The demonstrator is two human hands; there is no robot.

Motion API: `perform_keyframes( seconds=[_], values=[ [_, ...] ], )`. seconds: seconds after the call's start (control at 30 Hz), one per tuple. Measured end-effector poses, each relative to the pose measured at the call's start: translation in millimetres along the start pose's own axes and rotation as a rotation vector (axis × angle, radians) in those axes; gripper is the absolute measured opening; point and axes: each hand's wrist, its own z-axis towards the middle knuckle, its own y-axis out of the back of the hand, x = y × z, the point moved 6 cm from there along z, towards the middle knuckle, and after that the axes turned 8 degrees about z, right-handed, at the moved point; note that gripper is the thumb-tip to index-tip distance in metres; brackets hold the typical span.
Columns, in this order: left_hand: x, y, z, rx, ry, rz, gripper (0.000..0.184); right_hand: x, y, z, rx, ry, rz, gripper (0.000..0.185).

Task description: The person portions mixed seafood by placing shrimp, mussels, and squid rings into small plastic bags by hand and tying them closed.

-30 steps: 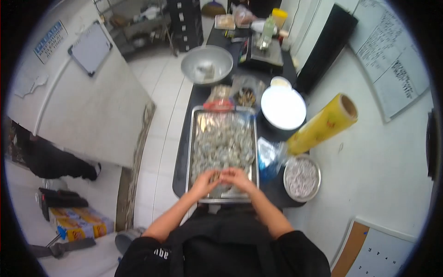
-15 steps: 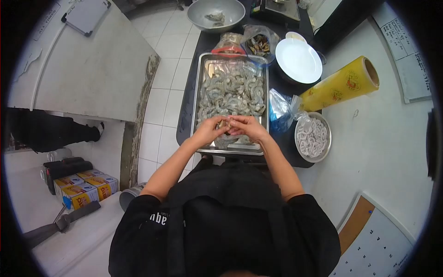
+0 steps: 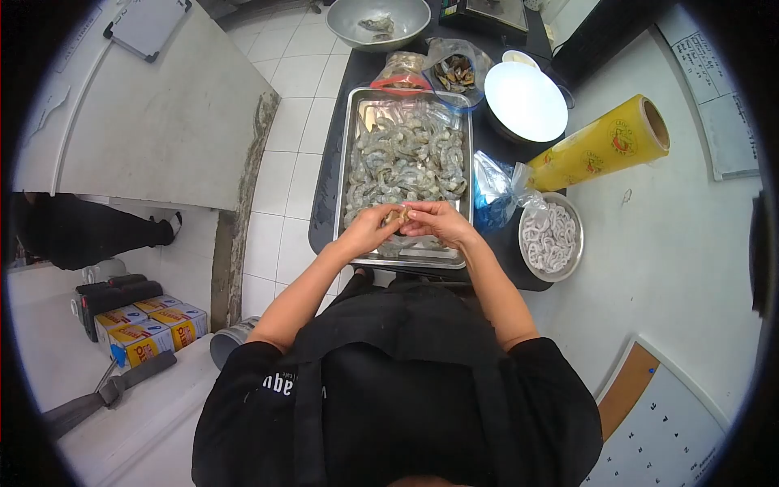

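Observation:
Both hands meet over the near end of a metal tray (image 3: 343, 162) that holds many grey shrimp (image 3: 406, 158). My left hand (image 3: 370, 228) is closed, its fingertips pinching a small shrimp (image 3: 397, 217). From the other side my right hand (image 3: 438, 222) grips the same shrimp between thumb and fingers. Fingers cover most of that shrimp, so its shape is only partly visible. Below the hands, more shrimp and bare metal show in the tray.
Right of the tray stand a metal bowl of pale rings (image 3: 552, 243), a blue plastic bag (image 3: 495, 195), a yellow film roll (image 3: 604, 142) and white plates (image 3: 526, 101). Behind it are a bag of mussels (image 3: 456, 73) and a large metal bowl (image 3: 379, 24). A person's dark-clothed leg (image 3: 93, 231) shows at far left.
The hands stay together over the tray, with small shifts of the fingers around the shrimp. The whole view has moved slightly.

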Motion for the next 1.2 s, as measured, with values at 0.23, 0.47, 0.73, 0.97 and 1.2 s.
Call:
perform_keyframes(
  seconds=[0.23,0.47,0.73,0.97,1.2],
  values=[
    [5,-2,2,-0.003,-0.022,-0.006,0.032,0,-1,1,0.013,-0.016,0.018,0.039],
    [27,-10,5,0.0,-0.024,-0.063,0.03,3,-4,3,-0.122,0.004,-0.046,0.035],
    [39,-11,2,0.108,0.224,-0.516,0.03,8,-8,-1,-0.144,0.002,0.001,0.033],
    [47,-11,2,0.112,0.253,-0.623,0.033,14,-13,-2,-0.118,0.087,-0.125,0.035],
    [19,-1,-1,-0.004,0.029,-0.393,0.042,10,-13,5,-0.202,0.251,-0.463,0.032]
  ],
)
